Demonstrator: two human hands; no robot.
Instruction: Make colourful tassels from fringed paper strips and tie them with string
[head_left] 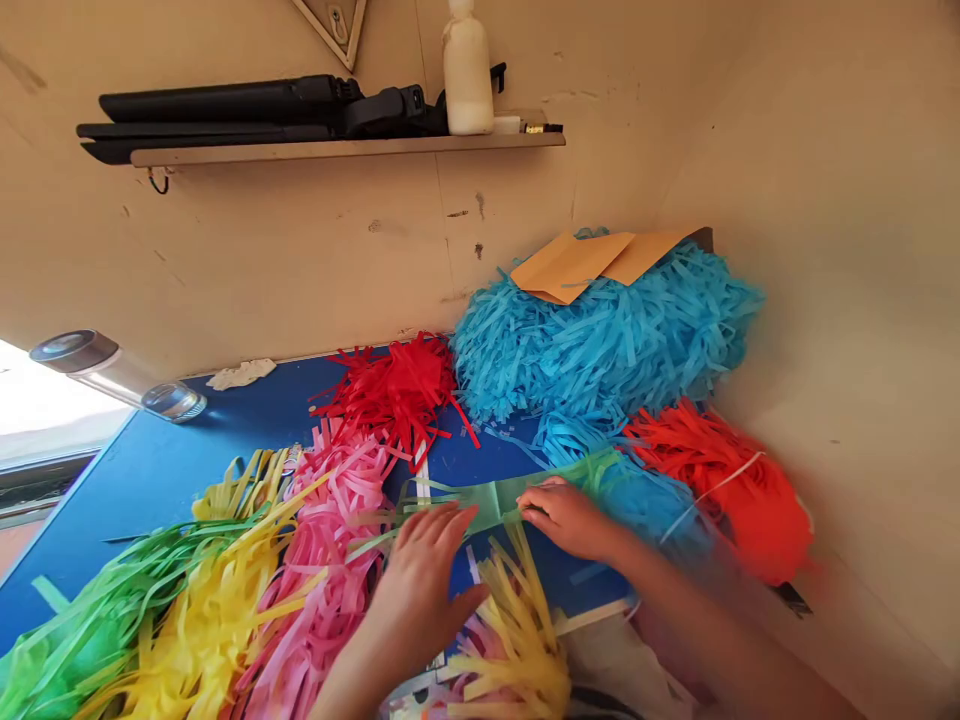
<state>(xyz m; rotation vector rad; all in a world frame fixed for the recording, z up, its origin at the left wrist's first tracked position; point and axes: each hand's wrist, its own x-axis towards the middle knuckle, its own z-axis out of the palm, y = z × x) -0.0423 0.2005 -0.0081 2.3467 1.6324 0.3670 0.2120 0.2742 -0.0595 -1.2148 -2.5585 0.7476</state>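
We put the wall (847, 200) first, tan and marked, then the blue table (187, 450) against it. Largest heap: blue fringe (600, 345), far right, touching the wall side. On the wall, a narrow shelf (337, 150) bearing long black things (225, 100). At near left we log three fringe bundles side by side: yellow (210, 610) in the middle, pink (330, 530) to its right, green (112, 590) to its left. A red bundle (757, 510) sits right, a thin white strip across it; loose red fringe (405, 390) lies far, between pink and blue. Near centre, a pale yellow bundle (517, 630). The green sheet (491, 503), fringed toward the left, lies crosswise mid-table, beneath both hands. Left hand (429, 570): palm down, fingers extended, thumb spread wide, at the sheet's left part. Right hand (566, 517): fingers bent close to the thumb, at its right part; we cannot tell whether it grips. Smaller items: clear bottle (124, 380) far left, white bottle (469, 80) on the shelf, orange paper (574, 265) atop the blue heap, crumpled tissue (241, 374) near the clear bottle.
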